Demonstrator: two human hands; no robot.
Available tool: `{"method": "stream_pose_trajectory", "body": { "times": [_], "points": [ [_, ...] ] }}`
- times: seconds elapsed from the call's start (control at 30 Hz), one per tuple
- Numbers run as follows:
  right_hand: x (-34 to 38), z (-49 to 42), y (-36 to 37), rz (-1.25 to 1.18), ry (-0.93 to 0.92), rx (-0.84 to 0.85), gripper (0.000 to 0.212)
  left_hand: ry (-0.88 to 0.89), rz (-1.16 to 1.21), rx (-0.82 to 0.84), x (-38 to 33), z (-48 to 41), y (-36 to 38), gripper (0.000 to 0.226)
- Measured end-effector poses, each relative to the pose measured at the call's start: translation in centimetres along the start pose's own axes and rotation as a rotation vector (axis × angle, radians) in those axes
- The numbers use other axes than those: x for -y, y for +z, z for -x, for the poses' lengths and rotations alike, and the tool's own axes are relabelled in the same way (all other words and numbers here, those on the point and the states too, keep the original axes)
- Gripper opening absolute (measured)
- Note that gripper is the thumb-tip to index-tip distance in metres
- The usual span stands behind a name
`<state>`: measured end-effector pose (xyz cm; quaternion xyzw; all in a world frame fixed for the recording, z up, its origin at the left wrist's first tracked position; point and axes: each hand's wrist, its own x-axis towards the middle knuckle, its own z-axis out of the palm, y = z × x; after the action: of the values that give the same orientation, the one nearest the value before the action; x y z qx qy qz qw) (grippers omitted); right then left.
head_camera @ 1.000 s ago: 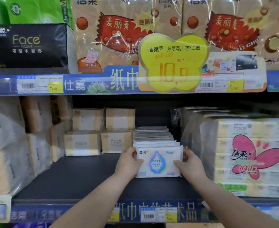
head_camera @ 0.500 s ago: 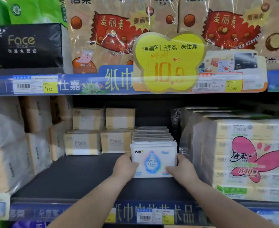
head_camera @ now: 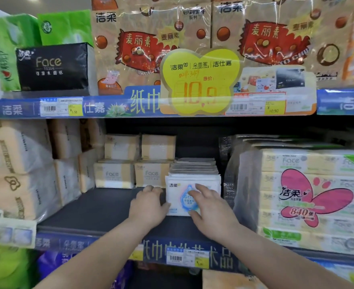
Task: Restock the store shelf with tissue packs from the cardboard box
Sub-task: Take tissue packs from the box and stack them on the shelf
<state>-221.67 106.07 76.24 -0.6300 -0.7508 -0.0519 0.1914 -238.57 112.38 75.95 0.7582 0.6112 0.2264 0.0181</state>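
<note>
1. The shelf (head_camera: 101, 207) takes up my whole view: bare dark board on the left, and big butterfly-print bundles (head_camera: 309, 197) walling off the right.
2. The row of tissue packs (head_camera: 192, 174) stands upright between the tan Face packs (head_camera: 151, 174) and those bundles, running from the near front pack towards the far back. A second ago it sat nearer the shelf edge; it now sits deeper, so I judge this batch seated.
3. My left hand (head_camera: 148, 205) is curled against the row's left side, fingers bent, bracing and gripping nothing.
4. My right hand (head_camera: 211, 211) has left the right side and now lies flat and spread on the front pack's face, pressing it.
5. The cardboard box is out of view; I judge fetching more packs comes next.
</note>
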Motion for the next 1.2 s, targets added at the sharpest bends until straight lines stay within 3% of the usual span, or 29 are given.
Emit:
{"method": "stream_pose_trajectory", "body": {
  "times": [0.17, 0.57, 0.97, 1.2],
  "points": [
    [0.8, 0.0, -0.6, 0.159, -0.093, 0.124, 0.053, 0.072, -0.262, 0.014, 0.1, 3.5, -1.6, 0.049],
    [2.9, 7.7, -1.5, 0.165, -0.04, 0.175, 0.049, 0.158, -0.35, 0.142, -0.6, 11.7, -2.4, 0.046],
    [8.7, 25.9, -1.2, 0.209, 0.261, 0.303, 0.055, 0.385, -0.218, 0.3, -0.5, 26.2, -0.6, 0.045],
    [7.9, 39.5, -3.7, 0.212, 0.558, 0.371, 0.057, 0.61, -0.155, 0.419, -7.7, 35.4, 1.7, 0.042]
  ]
}}
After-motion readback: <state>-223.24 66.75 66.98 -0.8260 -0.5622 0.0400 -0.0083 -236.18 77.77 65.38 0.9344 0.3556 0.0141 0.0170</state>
